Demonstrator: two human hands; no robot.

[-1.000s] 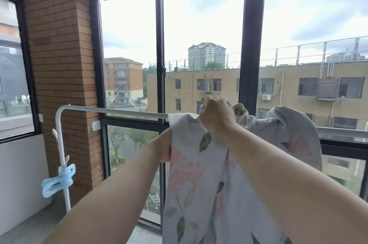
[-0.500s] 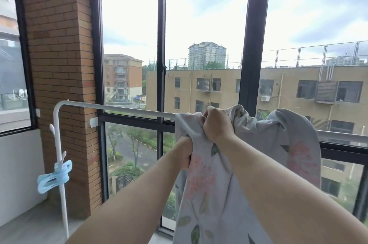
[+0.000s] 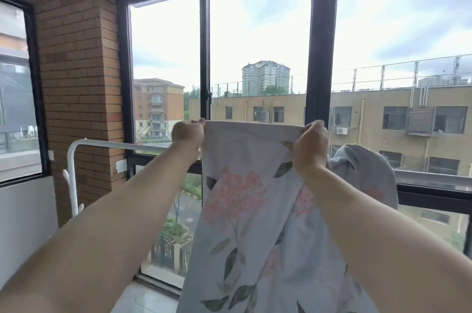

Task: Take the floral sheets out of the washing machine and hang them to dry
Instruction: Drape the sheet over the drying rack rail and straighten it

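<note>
A brick pillar [image 3: 76, 82] stands left of the black-framed window [image 3: 320, 44]. Through the glass are a long tan building [image 3: 370, 113], a pale high-rise [image 3: 265, 77] behind it, and an orange apartment block [image 3: 157, 108] above street trees [image 3: 176, 233].

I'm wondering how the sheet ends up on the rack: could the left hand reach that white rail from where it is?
Probably yes. The left hand holds the floral sheet seemingly just above the white rail, with nothing visible between them.
</note>
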